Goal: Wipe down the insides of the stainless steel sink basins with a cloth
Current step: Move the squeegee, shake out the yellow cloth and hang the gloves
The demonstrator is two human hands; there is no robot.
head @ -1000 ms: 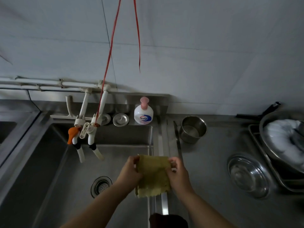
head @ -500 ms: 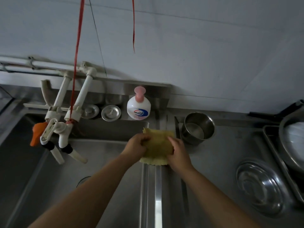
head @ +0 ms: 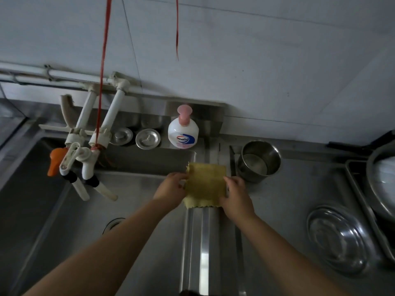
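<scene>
Cloth: yellow cloth [head: 206,185] spread over the divider ridge [head: 203,242], just right of the sink basin [head: 70,221].
Left grip: left hand [head: 171,189] pinches the cloth's left edge.
Right grip: right hand [head: 236,197] pinches its right edge.
Neighbours: steel cup [head: 259,160] just right of the cloth; soap bottle [head: 183,132] behind it.
Risk: a loose pinch could drop the cloth; a wide sweep may knock the cup.

**Dim tiled kitchen wall over steel**

A pale tiled wall [head: 256,60] rises beyond the hands, dimly lit. White pipes [head: 64,74] run along it up and left of the hands; two red ribbons [head: 177,28] hang down before it. A steel desk [head: 288,193] spreads right of the hands.
</scene>
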